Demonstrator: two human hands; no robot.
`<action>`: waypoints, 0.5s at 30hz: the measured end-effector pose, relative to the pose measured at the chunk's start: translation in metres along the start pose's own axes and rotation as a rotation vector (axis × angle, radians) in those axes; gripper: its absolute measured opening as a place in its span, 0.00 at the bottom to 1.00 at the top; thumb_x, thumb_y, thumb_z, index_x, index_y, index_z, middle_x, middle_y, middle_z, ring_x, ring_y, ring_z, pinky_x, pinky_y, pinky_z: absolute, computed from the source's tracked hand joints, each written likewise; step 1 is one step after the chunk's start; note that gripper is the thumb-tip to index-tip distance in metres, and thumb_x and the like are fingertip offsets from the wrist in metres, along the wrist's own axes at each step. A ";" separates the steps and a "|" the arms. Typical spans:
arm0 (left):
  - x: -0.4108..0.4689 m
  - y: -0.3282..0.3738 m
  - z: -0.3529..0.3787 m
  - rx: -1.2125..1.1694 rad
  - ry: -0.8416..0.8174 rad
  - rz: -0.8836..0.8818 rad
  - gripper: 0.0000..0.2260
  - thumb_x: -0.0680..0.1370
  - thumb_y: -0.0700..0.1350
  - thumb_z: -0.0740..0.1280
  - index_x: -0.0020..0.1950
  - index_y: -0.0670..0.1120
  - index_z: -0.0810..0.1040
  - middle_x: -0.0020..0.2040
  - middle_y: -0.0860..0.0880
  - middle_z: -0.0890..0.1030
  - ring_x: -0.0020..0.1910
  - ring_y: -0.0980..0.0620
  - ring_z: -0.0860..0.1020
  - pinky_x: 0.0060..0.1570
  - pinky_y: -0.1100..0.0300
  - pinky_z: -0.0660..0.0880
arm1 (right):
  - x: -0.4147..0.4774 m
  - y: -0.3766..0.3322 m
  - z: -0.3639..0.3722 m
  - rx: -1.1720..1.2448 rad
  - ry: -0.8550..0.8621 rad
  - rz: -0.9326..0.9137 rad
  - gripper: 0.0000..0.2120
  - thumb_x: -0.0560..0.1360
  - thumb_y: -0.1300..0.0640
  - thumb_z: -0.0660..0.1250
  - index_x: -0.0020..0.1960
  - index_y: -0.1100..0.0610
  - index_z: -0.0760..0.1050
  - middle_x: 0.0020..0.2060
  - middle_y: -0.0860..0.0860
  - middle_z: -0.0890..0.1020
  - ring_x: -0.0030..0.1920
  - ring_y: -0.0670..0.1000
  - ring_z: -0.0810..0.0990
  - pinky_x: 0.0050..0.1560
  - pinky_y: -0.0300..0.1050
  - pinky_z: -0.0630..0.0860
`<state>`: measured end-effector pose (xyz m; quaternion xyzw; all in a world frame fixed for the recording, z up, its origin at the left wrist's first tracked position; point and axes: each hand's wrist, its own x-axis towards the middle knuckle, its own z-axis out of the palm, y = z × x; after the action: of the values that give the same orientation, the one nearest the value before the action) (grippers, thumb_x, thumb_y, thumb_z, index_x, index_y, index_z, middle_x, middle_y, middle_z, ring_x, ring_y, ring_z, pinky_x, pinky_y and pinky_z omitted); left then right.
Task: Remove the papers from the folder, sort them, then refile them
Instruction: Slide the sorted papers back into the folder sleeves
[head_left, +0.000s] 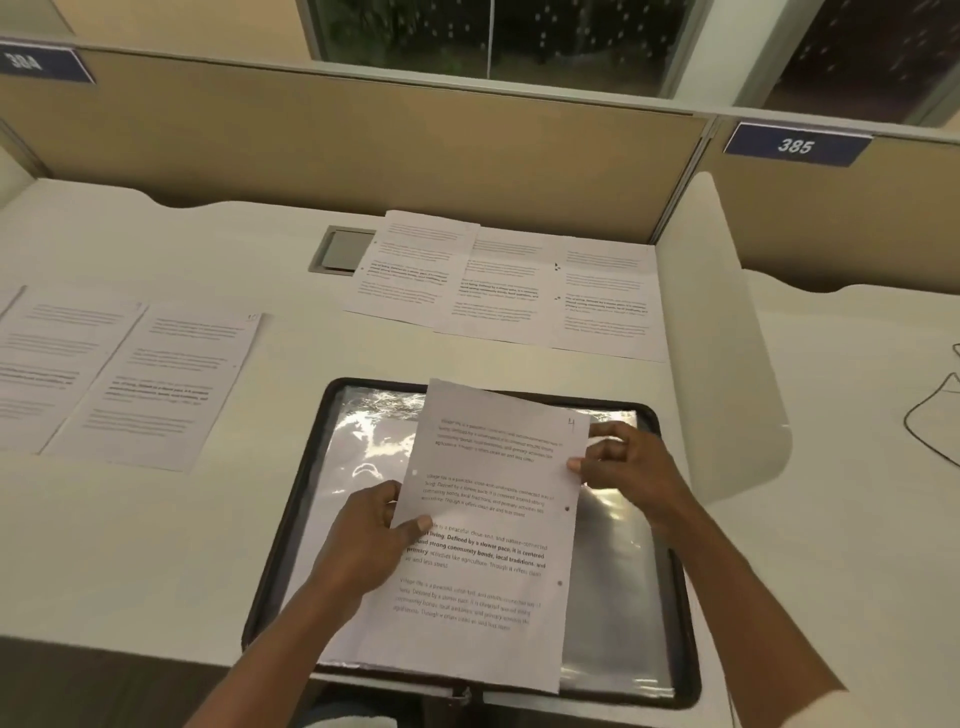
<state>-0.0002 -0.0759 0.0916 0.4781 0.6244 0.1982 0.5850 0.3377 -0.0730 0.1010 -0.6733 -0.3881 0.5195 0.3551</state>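
From my remote seat I see the sheet marked 4 (488, 540) held over the open black zip folder (684, 623), which lies at the near edge of the desk (260, 270), right of centre. The left hand (363, 540) pinches the sheet's left edge, thumb on top of the print and the other fingers tucked beneath. The right hand (628, 467) pinches the right edge near the far corner, thumb on the paper and the fingers curled behind it. The sheet is tilted and covers the middle of the folder's shiny plastic sleeves (613, 571) — whether its near end touches them I cannot tell.

Around the folder lie the other papers: a row of three overlapping sheets (498, 286) at the far right, and overlapping sheets (145, 384) on the left, well apart from the folder. A grey cable hatch (340, 252) sits just left of the far row, partly covered by it. A white curved divider (727, 338) stands close along the right side, next to the right hand — beyond it a dark cable (924, 431) lies on the neighbouring desk. A tan partition (363, 145) closes the far side.
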 end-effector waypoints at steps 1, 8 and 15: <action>0.000 0.001 0.001 0.005 0.000 -0.002 0.11 0.80 0.42 0.75 0.61 0.51 0.82 0.51 0.53 0.89 0.47 0.49 0.89 0.52 0.43 0.85 | 0.008 -0.006 -0.004 -0.043 -0.005 -0.021 0.22 0.69 0.63 0.83 0.60 0.58 0.80 0.44 0.56 0.89 0.46 0.58 0.89 0.53 0.56 0.85; 0.014 0.007 0.003 0.051 -0.035 -0.011 0.10 0.80 0.43 0.76 0.60 0.52 0.83 0.50 0.53 0.89 0.45 0.49 0.89 0.52 0.43 0.85 | 0.059 -0.041 -0.010 -0.452 -0.198 -0.100 0.17 0.67 0.57 0.85 0.53 0.53 0.84 0.44 0.50 0.89 0.46 0.52 0.88 0.47 0.48 0.85; 0.043 0.014 0.013 0.231 -0.078 0.005 0.08 0.79 0.49 0.76 0.56 0.56 0.81 0.51 0.58 0.88 0.44 0.55 0.88 0.50 0.48 0.86 | 0.102 -0.068 0.004 -0.821 -0.426 -0.086 0.13 0.67 0.48 0.85 0.46 0.46 0.84 0.42 0.40 0.87 0.41 0.41 0.85 0.48 0.44 0.81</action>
<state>0.0226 -0.0378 0.0763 0.5512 0.6188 0.1076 0.5493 0.3393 0.0485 0.1174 -0.6196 -0.6536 0.4345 -0.0071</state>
